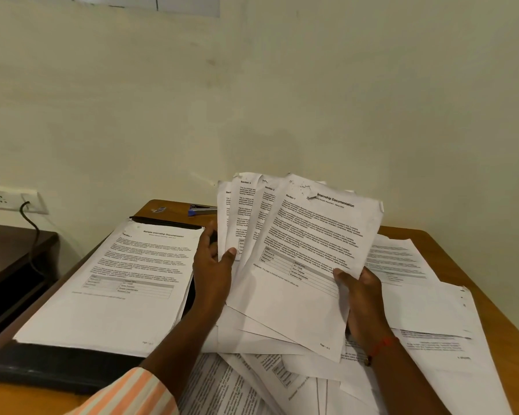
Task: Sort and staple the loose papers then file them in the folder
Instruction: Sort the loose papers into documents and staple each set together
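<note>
I see my left hand (212,271) and right hand (363,298) each gripping a side of the fanned papers (294,250), raised above the tabletop (450,259).

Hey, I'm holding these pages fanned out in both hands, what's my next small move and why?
Probably square the fanned pages into one even stack. They splay apart between your left hand and right hand, with Section 1 in front, so they look sorted but too uneven for the stapler behind them.
</note>
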{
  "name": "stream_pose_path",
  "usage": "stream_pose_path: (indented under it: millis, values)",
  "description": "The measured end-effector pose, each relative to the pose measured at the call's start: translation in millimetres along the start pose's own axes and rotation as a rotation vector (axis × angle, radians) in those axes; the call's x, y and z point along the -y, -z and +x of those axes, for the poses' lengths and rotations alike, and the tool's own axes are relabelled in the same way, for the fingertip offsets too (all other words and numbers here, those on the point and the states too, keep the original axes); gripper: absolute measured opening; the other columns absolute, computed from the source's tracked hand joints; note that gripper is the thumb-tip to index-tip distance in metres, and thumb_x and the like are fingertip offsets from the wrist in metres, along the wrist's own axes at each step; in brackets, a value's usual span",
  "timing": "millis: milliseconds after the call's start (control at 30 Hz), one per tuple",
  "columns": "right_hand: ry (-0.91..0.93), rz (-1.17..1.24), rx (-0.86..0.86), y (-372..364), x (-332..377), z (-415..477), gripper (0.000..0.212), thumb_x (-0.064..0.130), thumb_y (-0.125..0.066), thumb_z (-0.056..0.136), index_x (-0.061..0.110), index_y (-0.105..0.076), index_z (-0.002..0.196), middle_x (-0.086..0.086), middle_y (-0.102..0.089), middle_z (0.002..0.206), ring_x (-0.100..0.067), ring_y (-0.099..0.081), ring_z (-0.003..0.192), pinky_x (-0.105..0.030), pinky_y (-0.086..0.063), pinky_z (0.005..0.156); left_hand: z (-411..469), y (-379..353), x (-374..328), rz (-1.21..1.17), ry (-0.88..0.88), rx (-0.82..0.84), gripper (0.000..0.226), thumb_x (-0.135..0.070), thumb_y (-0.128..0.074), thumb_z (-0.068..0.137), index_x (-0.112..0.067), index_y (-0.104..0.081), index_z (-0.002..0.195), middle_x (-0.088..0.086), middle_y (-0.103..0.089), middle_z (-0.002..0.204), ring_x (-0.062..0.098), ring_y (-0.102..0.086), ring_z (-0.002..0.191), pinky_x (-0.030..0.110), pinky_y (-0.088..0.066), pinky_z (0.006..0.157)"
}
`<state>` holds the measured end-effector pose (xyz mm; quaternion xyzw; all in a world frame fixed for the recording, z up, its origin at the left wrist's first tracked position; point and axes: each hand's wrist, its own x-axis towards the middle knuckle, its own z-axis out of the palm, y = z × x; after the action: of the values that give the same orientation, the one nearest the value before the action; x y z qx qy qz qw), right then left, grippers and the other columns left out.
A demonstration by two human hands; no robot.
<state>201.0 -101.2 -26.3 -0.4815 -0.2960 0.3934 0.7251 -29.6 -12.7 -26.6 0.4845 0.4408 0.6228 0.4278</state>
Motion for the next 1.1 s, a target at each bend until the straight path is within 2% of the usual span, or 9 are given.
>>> stream_pose_path:
  millis: [167,233,333,433,667,933,1033,1100]
  values:
    - [0.000,-0.001,-0.009,-0.2,1.1,0.0,0.039,-0.008,-0.054,0.096,0.009,-0.063,0.130,-0.006,-0.073,0.122,-0.024,-0.069,0.113,-0.039,-0.054,0.093,0.6,-0.6,0.9,0.009,0.005,-0.007,0.066,-0.003,-0.068,0.093,-0.031,-0.045,0.148,-0.011,-0.067,0.122,0.001,-0.066,0.106,0.022,-0.054,0.083]
    - [0.001,0.007,-0.010,-0.5,1.6,-0.6,0.040,-0.008,-0.054,0.096,0.009,-0.062,0.132,-0.006,-0.073,0.122,-0.023,-0.069,0.112,-0.038,-0.055,0.093,0.8,-1.0,0.3,0.017,-0.007,-0.006,0.066,-0.003,-0.070,0.091,-0.031,-0.047,0.146,-0.016,-0.066,0.120,-0.002,-0.065,0.105,0.022,-0.054,0.085]
    - [0.003,0.020,-0.003,-0.2,-0.1,0.3,0.042,-0.009,-0.054,0.096,0.009,-0.062,0.133,-0.007,-0.072,0.124,-0.025,-0.068,0.115,-0.041,-0.053,0.097,1.2,-0.9,-0.4,0.032,-0.026,-0.006,0.066,-0.004,-0.075,0.088,-0.034,-0.050,0.141,-0.027,-0.063,0.117,-0.010,-0.064,0.101,0.014,-0.052,0.079]
    - [0.007,0.006,-0.008,1.2,-1.9,1.8,0.041,-0.009,-0.054,0.096,0.009,-0.063,0.131,-0.007,-0.072,0.124,-0.027,-0.067,0.117,-0.045,-0.052,0.100,1.2,-0.3,0.0,0.022,-0.023,-0.007,0.067,-0.003,-0.077,0.086,-0.037,-0.051,0.138,-0.031,-0.063,0.114,-0.012,-0.064,0.101,0.019,-0.054,0.081]
    - [0.019,-0.036,-0.003,5.8,-7.1,5.4,0.039,-0.003,-0.058,0.096,0.016,-0.066,0.130,-0.005,-0.071,0.126,-0.027,-0.066,0.119,-0.054,-0.048,0.106,1.7,0.6,-0.4,0.010,-0.019,0.003,0.071,0.001,-0.078,0.083,-0.041,-0.052,0.134,-0.032,-0.065,0.111,-0.009,-0.065,0.103,0.019,-0.053,0.081]
    - [0.007,-0.023,-0.008,5.7,-7.1,5.3,0.038,-0.005,-0.057,0.096,0.013,-0.066,0.128,-0.007,-0.072,0.124,-0.028,-0.067,0.117,-0.054,-0.048,0.106,0.6,0.3,-0.7,0.002,-0.018,0.013,0.069,0.000,-0.078,0.083,-0.035,-0.052,0.136,-0.023,-0.065,0.120,-0.005,-0.065,0.104,0.015,-0.055,0.078]
    - [0.012,-0.043,-0.017,4.4,-5.4,3.2,0.037,-0.004,-0.058,0.096,0.013,-0.066,0.128,-0.005,-0.072,0.123,-0.026,-0.068,0.116,-0.051,-0.050,0.104,0.7,-0.2,-0.2,-0.001,0.009,0.018,0.065,-0.002,-0.078,0.084,-0.038,-0.053,0.132,-0.025,-0.065,0.116,-0.001,-0.065,0.105,0.024,-0.054,0.083]
    - [0.018,-0.051,-0.018,3.7,-4.3,2.0,0.037,-0.004,-0.058,0.096,0.013,-0.066,0.128,-0.004,-0.073,0.122,-0.025,-0.068,0.115,-0.048,-0.051,0.103,0.4,-0.5,0.2,0.001,0.020,0.030,0.059,-0.007,-0.078,0.085,-0.035,-0.056,0.132,-0.020,-0.068,0.116,0.004,-0.067,0.107,0.032,-0.056,0.088]
